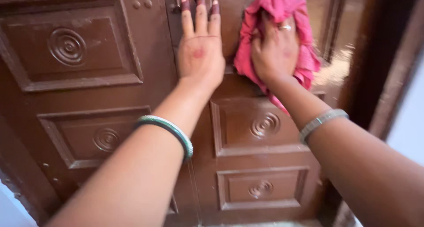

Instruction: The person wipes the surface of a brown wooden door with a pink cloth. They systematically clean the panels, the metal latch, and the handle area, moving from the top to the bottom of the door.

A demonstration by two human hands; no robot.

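A brown wooden double door (88,90) with carved panels and spiral medallions fills the view. My left hand (201,44) lies flat and open against it, fingers spread upward near the seam between the two leaves. My right hand (274,48) presses a crumpled pink cloth (282,11) against the right leaf, fingers closed over the fabric. Part of the cloth hangs below my wrist. A green bangle (170,129) circles my left forearm, and a silver one (322,121) my right.
A metal latch (175,0) sits at the top of the seam, just left of my left fingertips. The dark door frame (380,55) stands at the right, with a pale wall beyond it. A strip of light floor shows at the bottom.
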